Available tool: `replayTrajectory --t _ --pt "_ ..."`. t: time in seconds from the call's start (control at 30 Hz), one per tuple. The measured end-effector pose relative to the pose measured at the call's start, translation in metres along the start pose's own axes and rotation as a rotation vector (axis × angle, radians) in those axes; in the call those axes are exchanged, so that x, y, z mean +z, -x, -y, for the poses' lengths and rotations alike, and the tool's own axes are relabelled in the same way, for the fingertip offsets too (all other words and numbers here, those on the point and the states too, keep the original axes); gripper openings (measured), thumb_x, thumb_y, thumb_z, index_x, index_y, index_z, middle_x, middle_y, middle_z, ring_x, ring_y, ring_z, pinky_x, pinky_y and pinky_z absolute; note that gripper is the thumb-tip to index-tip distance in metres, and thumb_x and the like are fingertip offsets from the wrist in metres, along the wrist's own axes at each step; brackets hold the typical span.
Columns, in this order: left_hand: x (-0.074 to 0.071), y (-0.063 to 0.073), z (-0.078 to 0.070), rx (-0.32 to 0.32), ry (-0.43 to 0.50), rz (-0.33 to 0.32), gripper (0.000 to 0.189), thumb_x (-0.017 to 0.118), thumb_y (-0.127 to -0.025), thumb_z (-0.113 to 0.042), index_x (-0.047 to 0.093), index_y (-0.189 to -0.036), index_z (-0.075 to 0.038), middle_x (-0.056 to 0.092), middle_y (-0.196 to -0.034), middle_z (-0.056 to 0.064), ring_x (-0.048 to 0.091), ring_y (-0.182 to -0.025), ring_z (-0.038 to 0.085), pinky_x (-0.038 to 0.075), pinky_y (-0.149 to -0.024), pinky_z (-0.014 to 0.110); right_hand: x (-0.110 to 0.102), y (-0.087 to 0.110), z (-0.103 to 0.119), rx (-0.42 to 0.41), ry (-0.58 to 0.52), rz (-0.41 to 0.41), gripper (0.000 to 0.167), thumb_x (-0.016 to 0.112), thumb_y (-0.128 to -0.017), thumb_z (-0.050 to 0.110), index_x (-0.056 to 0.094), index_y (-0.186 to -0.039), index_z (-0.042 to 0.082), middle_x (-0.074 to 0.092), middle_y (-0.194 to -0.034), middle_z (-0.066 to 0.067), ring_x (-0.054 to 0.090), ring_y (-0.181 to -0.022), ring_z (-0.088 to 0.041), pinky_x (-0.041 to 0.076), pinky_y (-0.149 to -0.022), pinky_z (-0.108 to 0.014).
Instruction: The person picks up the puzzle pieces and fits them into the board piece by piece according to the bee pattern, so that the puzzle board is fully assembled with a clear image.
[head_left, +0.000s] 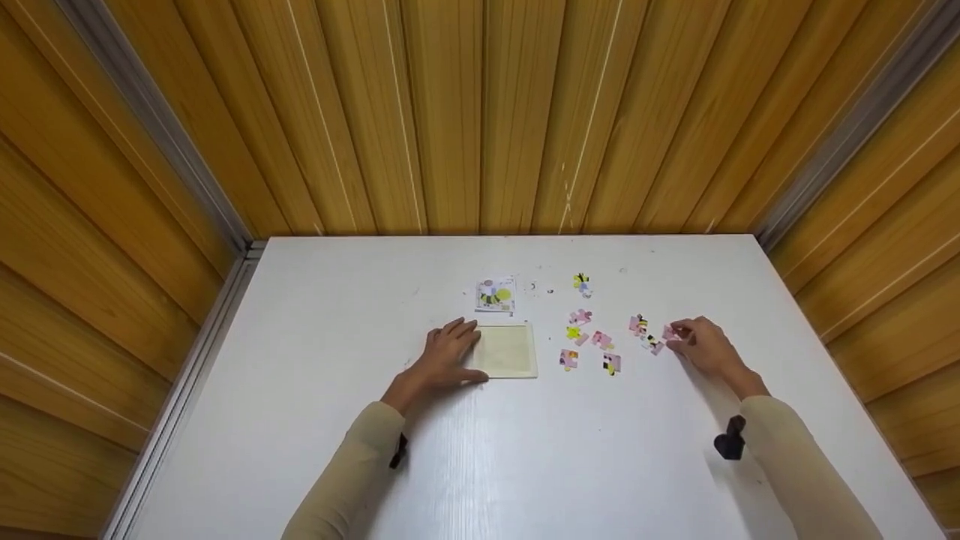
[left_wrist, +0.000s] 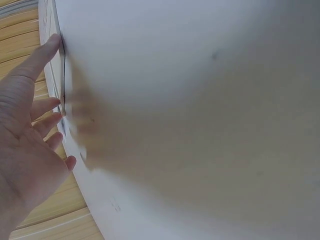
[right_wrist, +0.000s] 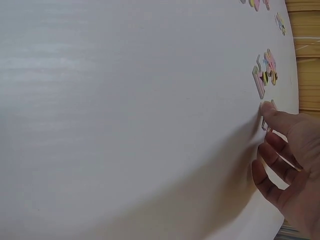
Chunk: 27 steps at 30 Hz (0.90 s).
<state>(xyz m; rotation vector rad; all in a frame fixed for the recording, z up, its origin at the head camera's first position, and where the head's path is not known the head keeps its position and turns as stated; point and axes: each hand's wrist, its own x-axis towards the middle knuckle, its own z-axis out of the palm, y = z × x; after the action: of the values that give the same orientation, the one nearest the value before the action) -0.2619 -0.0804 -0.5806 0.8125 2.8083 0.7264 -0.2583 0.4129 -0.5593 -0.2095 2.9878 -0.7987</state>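
Observation:
A shallow pale puzzle tray with a raised rim lies on the white table, its recess bare. My left hand rests along the tray's left side, thumb by the near corner and fingertips by the far one. In the left wrist view, that hand's fingers look spread and fairly straight at the tray's edge. Over to the right, my right hand pinches a pink puzzle piece between thumb and fingers. Its other fingers hang loosely bent. Beside it lie a pink-and-black piece and another piece.
Several loose puzzle pieces lie between tray and right hand. One yellow-and-black piece sits farther back. Behind the tray is a picture card showing a bee. Wood-patterned walls enclose the table's back and sides.

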Motion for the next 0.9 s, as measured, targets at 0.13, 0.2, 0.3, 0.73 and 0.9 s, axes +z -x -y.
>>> replayTrajectory --t 0.13,0.2,0.3,0.73,0.9 --pt "0.000 -0.001 0.000 -0.003 0.017 -0.002 0.084 0.080 -0.086 -0.046 0.048 -0.150 -0.002 0.039 -0.163 0.015 0.027 -0.154 0.039 0.025 -0.118 0.063 -0.004 0.002 0.004 0.026 -0.004 0.007 0.043 0.067 -0.097 0.012 0.058 -0.133 -0.011 0.058 -0.121 -0.032 0.059 -0.099 -0.036 0.047 -0.078 -0.038" --pt "0.000 -0.001 0.001 0.001 0.015 0.000 0.084 0.079 -0.087 -0.046 0.048 -0.150 -0.002 0.039 -0.163 0.015 0.027 -0.154 0.039 0.025 -0.117 0.063 -0.006 0.002 0.006 0.021 -0.007 0.003 0.044 0.067 -0.097 0.011 0.057 -0.133 -0.012 0.058 -0.124 -0.034 0.060 -0.100 -0.038 0.048 -0.079 -0.040" --pt "0.000 0.000 0.002 0.009 0.006 0.000 0.082 0.077 -0.088 -0.046 0.047 -0.150 -0.001 0.039 -0.163 0.015 0.029 -0.153 0.039 0.027 -0.115 0.064 -0.007 0.002 0.010 -0.004 -0.011 -0.007 0.043 0.067 -0.097 0.009 0.057 -0.132 -0.014 0.060 -0.123 -0.035 0.061 -0.100 -0.040 0.050 -0.081 -0.045" --pt "-0.001 0.002 0.003 0.016 0.028 -0.006 0.082 0.079 -0.087 -0.045 0.048 -0.149 -0.002 0.039 -0.162 0.016 0.030 -0.152 0.041 0.027 -0.114 0.064 -0.005 -0.008 0.046 -0.087 -0.002 0.028 0.041 0.068 -0.097 0.011 0.061 -0.132 -0.010 0.063 -0.118 -0.030 0.066 -0.092 -0.034 0.050 -0.074 -0.034" --pt "-0.002 0.001 0.007 -0.013 0.043 -0.003 0.084 0.079 -0.086 -0.048 0.047 -0.151 -0.004 0.040 -0.162 0.016 0.031 -0.152 0.039 0.026 -0.114 0.064 0.003 -0.013 0.065 -0.163 0.002 0.040 0.039 0.071 -0.095 0.011 0.064 -0.128 -0.009 0.065 -0.113 -0.026 0.065 -0.088 -0.028 0.049 -0.071 -0.027"
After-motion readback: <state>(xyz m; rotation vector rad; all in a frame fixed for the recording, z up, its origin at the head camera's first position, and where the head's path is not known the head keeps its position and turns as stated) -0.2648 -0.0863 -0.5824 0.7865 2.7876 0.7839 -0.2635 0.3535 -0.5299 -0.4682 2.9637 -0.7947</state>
